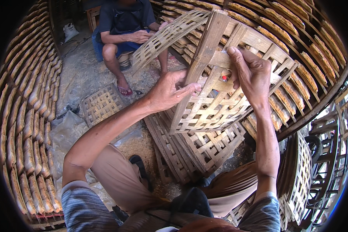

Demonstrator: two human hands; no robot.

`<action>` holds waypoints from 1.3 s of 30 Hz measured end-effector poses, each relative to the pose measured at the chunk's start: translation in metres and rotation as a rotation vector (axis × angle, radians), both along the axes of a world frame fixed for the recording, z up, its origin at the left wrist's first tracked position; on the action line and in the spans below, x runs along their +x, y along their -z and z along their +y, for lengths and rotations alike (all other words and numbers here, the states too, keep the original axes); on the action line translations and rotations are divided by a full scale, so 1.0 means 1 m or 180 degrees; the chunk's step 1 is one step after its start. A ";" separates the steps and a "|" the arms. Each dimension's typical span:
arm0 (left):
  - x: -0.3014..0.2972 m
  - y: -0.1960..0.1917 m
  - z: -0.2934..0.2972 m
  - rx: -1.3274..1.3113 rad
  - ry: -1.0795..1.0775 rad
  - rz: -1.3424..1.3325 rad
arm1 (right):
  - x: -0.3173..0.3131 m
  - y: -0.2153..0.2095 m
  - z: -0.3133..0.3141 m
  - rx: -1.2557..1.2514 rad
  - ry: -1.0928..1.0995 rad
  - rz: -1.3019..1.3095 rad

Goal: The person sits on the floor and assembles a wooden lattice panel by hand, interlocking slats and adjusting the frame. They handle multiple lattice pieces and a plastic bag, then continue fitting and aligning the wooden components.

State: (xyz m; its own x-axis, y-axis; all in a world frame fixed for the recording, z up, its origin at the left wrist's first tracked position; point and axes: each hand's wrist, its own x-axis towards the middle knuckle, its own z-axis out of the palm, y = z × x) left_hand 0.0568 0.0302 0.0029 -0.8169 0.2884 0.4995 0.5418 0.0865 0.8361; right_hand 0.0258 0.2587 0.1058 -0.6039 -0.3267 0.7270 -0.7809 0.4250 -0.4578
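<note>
Raised in front of me is a woven bamboo tray (210, 103) with a wooden frame, tilted on its edge. My left hand (168, 91) is closed on the thick side bar, thumb on the near face and fingers partly hidden behind it. My right hand (254, 73) grips the same tray near its top right, the thumb pressed along a slat and the other fingers curled. A small red spot shows beside these fingers; I cannot make out what it is. Just below lies a stack of similar trays (216, 149), between my legs.
Across from me a seated person (123, 27) holds another lattice tray (170, 36). One more tray (102, 103) lies on the floor near clear plastic sheeting (71, 129). Racks of orange-brown slabs (25, 116) curve along both sides. Stacked trays (297, 178) stand at right.
</note>
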 end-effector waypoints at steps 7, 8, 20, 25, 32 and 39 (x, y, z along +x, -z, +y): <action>-0.005 0.005 -0.005 -0.0258 -0.0147 0.0092 | 0.014 0.002 -0.003 -0.1340 -0.0528 0.0335; -0.005 0.005 -0.005 -0.0247 -0.0163 0.0077 | 0.021 0.006 -0.006 -0.1390 -0.0753 0.0335; -0.005 -0.001 -0.009 -0.1177 -0.0441 -0.0107 | 0.000 0.046 0.086 -0.0564 0.0857 0.0871; -0.014 0.030 -0.027 -0.2179 -0.0312 -0.0672 | -0.060 0.079 0.149 -0.1608 0.1282 -0.0281; -0.019 0.052 -0.035 -0.2429 -0.0751 -0.0977 | -0.096 0.162 0.180 -0.0477 0.0160 -0.2957; -0.044 0.062 -0.039 -0.1310 -0.0916 -0.0773 | -0.108 0.177 0.176 0.0223 0.0415 -0.1931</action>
State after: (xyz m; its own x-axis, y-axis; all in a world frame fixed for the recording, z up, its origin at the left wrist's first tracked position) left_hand 0.0129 -0.0090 -0.0591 -0.9691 0.1683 0.1802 0.2440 0.5482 0.7999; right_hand -0.0826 0.4343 -0.0711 -0.9407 -0.2569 0.2214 -0.3301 0.5443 -0.7712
